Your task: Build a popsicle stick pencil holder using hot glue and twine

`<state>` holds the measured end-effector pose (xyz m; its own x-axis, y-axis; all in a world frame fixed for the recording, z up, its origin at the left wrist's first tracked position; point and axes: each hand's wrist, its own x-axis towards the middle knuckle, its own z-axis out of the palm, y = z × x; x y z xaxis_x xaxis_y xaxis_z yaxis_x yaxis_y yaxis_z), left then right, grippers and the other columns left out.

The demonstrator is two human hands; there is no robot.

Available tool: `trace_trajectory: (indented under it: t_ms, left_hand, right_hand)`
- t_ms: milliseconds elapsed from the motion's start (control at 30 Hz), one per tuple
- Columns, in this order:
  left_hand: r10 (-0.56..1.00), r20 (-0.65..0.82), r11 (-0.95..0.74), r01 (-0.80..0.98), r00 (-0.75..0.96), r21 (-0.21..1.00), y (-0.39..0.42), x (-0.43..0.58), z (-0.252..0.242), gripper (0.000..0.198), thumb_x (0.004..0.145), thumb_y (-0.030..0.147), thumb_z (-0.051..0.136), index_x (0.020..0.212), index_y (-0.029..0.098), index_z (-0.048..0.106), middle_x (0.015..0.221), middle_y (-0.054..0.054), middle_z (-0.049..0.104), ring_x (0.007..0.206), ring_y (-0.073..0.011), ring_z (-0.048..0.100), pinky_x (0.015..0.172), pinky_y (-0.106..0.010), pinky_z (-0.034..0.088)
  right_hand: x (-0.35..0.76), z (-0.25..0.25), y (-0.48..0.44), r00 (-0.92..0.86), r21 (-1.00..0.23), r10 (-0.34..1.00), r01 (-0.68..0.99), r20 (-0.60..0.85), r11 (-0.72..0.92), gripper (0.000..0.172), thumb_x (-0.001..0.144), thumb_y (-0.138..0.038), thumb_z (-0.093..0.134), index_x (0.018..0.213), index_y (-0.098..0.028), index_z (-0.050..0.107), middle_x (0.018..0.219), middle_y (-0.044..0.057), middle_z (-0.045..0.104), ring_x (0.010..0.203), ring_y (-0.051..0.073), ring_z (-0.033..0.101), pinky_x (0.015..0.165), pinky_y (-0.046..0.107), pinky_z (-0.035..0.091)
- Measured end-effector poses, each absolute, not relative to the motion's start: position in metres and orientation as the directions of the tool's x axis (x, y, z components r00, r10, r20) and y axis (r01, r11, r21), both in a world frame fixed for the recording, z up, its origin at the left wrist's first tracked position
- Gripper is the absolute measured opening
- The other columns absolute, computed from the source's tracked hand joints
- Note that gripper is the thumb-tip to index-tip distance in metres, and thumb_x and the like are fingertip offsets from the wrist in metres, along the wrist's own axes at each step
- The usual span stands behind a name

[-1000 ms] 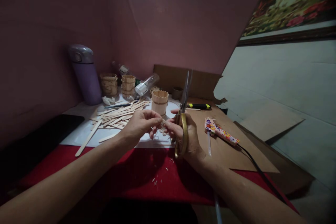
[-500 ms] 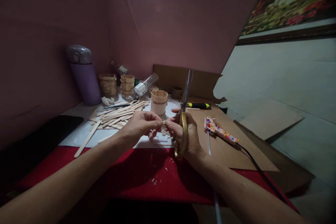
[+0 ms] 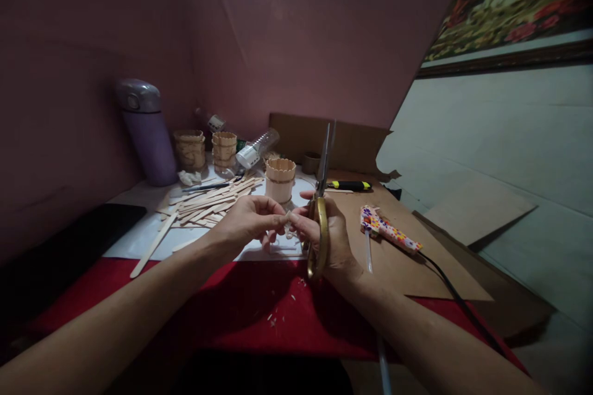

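Note:
My left hand is closed in a pinch, thumb against index finger. At its fingertips is a small pale piece, too small to name for sure. My right hand meets it there, thumb and finger touching the same piece. Hooked in my right hand is a pair of scissors with gold handles, the blades pointing up and slightly apart. Just behind the fingertips stands a small cup covered in wooden sticks, with twine round it. Some pale string-like scraps lie beneath my hands.
Left of my hands lies a heap of wooden craft sticks. Behind it stand two stick-covered cups and a purple bottle. A clear plastic bottle leans there. On the right cardboard lie a flowered glue gun with its cord and a cutter knife.
The scissors have tilted slightly to the left in my right hand. Both hands stay nearly in place, the small piece between them turned a little.

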<state>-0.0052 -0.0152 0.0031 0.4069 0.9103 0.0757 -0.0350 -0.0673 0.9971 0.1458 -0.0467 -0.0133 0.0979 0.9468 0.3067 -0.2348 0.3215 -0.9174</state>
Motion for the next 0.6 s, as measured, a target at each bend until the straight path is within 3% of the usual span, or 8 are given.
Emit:
trace_trajectory:
  t_ms: [200,333,433,600]
  left_hand:
    - [0.897,0.068,-0.06,-0.033,0.437,0.998,-0.015,-0.006,0.003,0.025,0.065,0.031,0.079,0.061,0.011,0.064,0.054,-0.002,0.061,0.042,-0.0089,0.051,0.037,-0.02,0.042]
    - [0.906,0.104,-0.046,-0.15,0.411,0.988,-0.015,-0.008,0.005,0.026,0.066,0.032,0.078,0.06,0.012,0.062,0.051,0.0,0.058,0.04,-0.0082,0.049,0.036,-0.02,0.041]
    - [0.913,0.156,-0.07,-0.234,0.377,0.97,-0.015,-0.011,0.01,0.026,0.065,0.032,0.079,0.061,0.013,0.06,0.053,0.0,0.059,0.04,-0.0079,0.049,0.036,-0.019,0.039]
    - [0.917,0.211,-0.098,-0.323,0.338,0.941,-0.016,-0.016,0.018,0.026,0.067,0.03,0.079,0.063,0.013,0.059,0.052,0.001,0.057,0.041,-0.0088,0.051,0.037,-0.019,0.04]
  right_hand:
    - [0.146,-0.013,-0.046,0.08,-0.924,0.954,-0.238,0.289,0.3,0.046,0.065,-0.025,0.079,0.101,-0.023,0.05,0.06,-0.009,0.061,0.05,0.009,0.055,0.046,0.018,0.039]
    - [0.146,-0.01,-0.048,0.032,-0.941,0.966,-0.219,0.256,0.257,0.053,0.071,-0.052,0.077,0.104,-0.02,0.052,0.064,-0.005,0.063,0.047,0.009,0.056,0.041,0.018,0.038]
    - [0.147,-0.007,-0.053,-0.107,-0.969,0.973,-0.165,0.205,0.186,0.069,0.07,-0.073,0.067,0.108,-0.017,0.054,0.064,-0.003,0.061,0.044,0.008,0.052,0.039,0.018,0.038]
    - [0.15,-0.002,-0.06,-0.273,-0.982,0.944,-0.024,0.186,0.186,0.078,0.067,-0.082,0.062,0.108,-0.015,0.057,0.063,-0.005,0.052,0.046,0.007,0.046,0.042,0.019,0.035]
